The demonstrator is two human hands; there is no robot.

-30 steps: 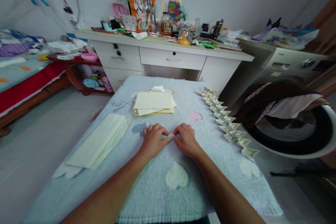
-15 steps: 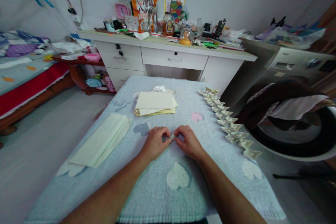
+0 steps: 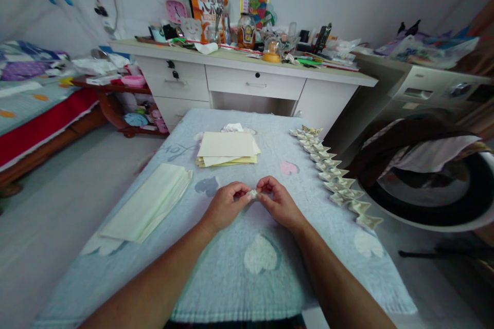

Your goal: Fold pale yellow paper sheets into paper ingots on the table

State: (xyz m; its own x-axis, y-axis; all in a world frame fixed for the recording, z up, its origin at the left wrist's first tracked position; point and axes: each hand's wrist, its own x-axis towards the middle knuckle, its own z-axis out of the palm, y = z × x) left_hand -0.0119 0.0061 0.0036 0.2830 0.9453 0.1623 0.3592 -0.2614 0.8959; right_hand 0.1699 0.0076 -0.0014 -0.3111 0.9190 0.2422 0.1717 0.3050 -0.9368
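Note:
A small piece of folded paper (image 3: pixel 253 194) is pinched between my two hands above the cloth-covered table. My left hand (image 3: pixel 228 203) grips its left side with thumb and fingertips, and my right hand (image 3: pixel 278 200) holds its right side the same way. Fingers hide much of the paper, so its full shape cannot be made out. Along the table's right edge runs a row of folded paper pieces (image 3: pixel 334 183) with pointed tips. Beyond my hands lies a stack of cream paper sheets (image 3: pixel 227 145). Left of my left hand rests a pile of long pale green paper (image 3: pixel 148 203).
The table wears a light blue cloth (image 3: pixel 219 277) with heart patterns. A white desk (image 3: pixel 233 69) crowded with jars and a snack bag (image 3: pixel 208 2) stands behind it. At right is a washing machine (image 3: pixel 428 87), its door open with clothes hanging out. A bed (image 3: pixel 46 118) is at left.
My fingers have shifted on the folded paper, and more of its pale surface shows between them. The right fingers have lifted slightly. The whole view has moved a little.

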